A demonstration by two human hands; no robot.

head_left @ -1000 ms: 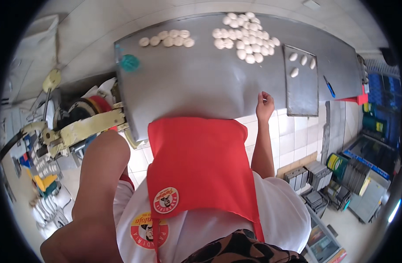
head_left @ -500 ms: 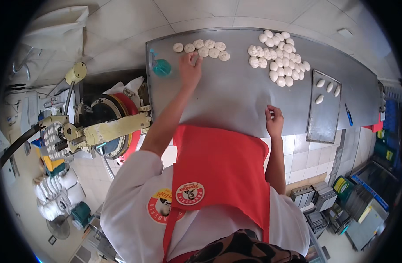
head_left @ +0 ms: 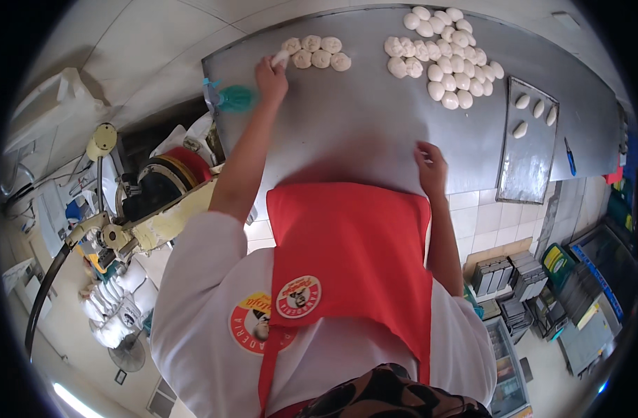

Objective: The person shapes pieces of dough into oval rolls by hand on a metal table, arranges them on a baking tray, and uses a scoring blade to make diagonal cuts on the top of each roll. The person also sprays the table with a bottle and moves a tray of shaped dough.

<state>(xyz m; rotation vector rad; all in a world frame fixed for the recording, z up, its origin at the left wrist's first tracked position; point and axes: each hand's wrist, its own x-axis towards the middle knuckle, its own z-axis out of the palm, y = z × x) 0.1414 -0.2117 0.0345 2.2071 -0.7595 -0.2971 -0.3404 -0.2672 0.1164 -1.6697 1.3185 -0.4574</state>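
Note:
My left hand [head_left: 271,80] reaches to the far left of the metal table, its fingers closed round a pale dough piece [head_left: 281,56]. Just right of it lies a cluster of flattened, wrinkled dough balls [head_left: 321,58] in two rows. My right hand [head_left: 432,167] hovers over the table's near edge, holding nothing, its fingers loosely bent and apart. Beyond it, towards the far right, sits a large group of dough balls [head_left: 457,63], mostly smooth, with several wrinkled ones at its left side.
A translucent green bottle [head_left: 235,99] lies near the left edge of the metal table [head_left: 361,111]. On the right are a baking tray [head_left: 524,167] with several oval dough pieces and a blue-handled knife [head_left: 570,157]. A cream-coloured machine [head_left: 169,219] stands at the left.
My left hand has moved left and away from me and closed on a dough piece at the left end of the cluster. The whole view has shifted; my right hand stays by the near edge.

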